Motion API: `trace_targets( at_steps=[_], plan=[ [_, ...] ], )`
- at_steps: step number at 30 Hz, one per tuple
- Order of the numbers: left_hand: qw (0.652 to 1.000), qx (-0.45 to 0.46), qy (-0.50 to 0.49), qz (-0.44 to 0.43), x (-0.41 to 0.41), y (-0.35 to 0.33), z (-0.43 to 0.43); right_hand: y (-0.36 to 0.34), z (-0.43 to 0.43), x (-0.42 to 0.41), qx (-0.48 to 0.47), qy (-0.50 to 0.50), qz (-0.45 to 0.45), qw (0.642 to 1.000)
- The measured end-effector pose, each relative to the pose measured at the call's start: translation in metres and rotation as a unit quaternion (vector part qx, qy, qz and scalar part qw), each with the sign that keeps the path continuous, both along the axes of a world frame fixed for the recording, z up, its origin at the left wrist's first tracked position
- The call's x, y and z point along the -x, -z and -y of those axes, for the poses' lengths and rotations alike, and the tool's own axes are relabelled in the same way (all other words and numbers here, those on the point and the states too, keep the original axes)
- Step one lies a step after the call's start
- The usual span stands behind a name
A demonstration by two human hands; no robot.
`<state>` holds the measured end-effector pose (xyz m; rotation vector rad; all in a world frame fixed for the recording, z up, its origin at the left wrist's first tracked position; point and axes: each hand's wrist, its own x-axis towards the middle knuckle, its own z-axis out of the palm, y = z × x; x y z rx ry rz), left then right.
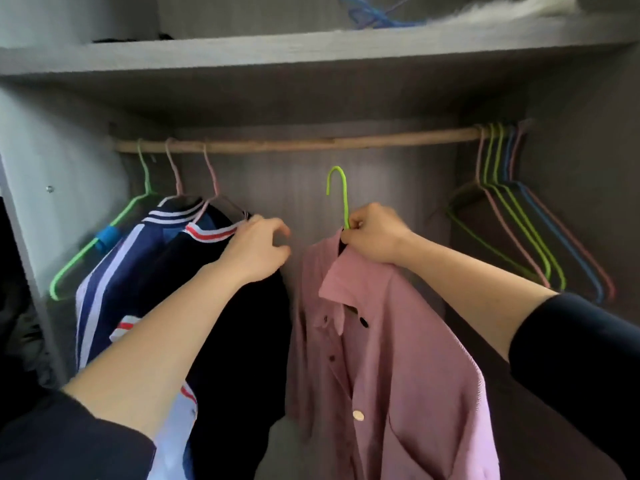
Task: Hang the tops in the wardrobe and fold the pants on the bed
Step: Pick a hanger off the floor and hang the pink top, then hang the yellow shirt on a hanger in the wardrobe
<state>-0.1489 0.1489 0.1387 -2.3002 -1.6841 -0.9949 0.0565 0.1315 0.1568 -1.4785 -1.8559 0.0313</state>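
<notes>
Now we stand in front of the open wardrobe, and our right hand is closed tightly around the neck of a green hanger that carries the pink shirt. The hook of this hanger is below the wooden rail and does not touch it, so we judge that this shirt is not yet hung. Our left hand is half closed, with the fingers curled at the collar of the dark top; it touches the fabric there, but we cannot tell if it really grips it.

On the left part of the rail 2 tops already hang: the dark top with a red and white collar, and just beside it, further left, the navy top with white stripes. An empty green hanger hangs at the far left. At the right end of the rail several empty hangers are pressed together. The middle of the rail is free, so there is room for the pink shirt.

So we judge that the hanging part is well advanced. The bed and the pants are not visible, so we cannot say how much folding is done.
</notes>
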Motion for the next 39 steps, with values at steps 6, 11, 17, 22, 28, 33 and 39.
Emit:
trace_targets(
  at_steps=[6,11,17,22,28,33,39],
  plan=[
    [0.988,-0.145,-0.041,-0.016,0.041,-0.069,-0.057,-0.052,-0.048,0.048,-0.060,0.039,-0.022,0.997],
    [0.979,-0.170,-0.061,-0.098,0.072,-0.108,-0.103,-0.080,-0.085,0.084,-0.077,0.061,-0.030,0.995],
    [0.975,-0.142,-0.055,-0.160,0.096,-0.118,-0.135,-0.089,-0.121,0.114,-0.065,0.054,-0.055,0.995],
    [0.978,-0.156,-0.046,-0.127,0.094,-0.113,-0.139,-0.076,-0.144,0.140,-0.025,0.048,-0.058,0.997],
    [0.976,-0.168,-0.067,-0.119,0.090,-0.115,-0.138,-0.059,-0.153,0.159,0.014,-0.006,-0.051,0.999],
    [0.990,-0.115,-0.082,-0.002,0.075,-0.128,-0.128,-0.057,-0.134,0.125,-0.034,-0.076,-0.051,0.995],
    [0.986,-0.165,0.010,0.008,-0.005,-0.139,-0.115,-0.058,-0.109,0.033,-0.097,0.068,0.069,0.991]
  ],
)
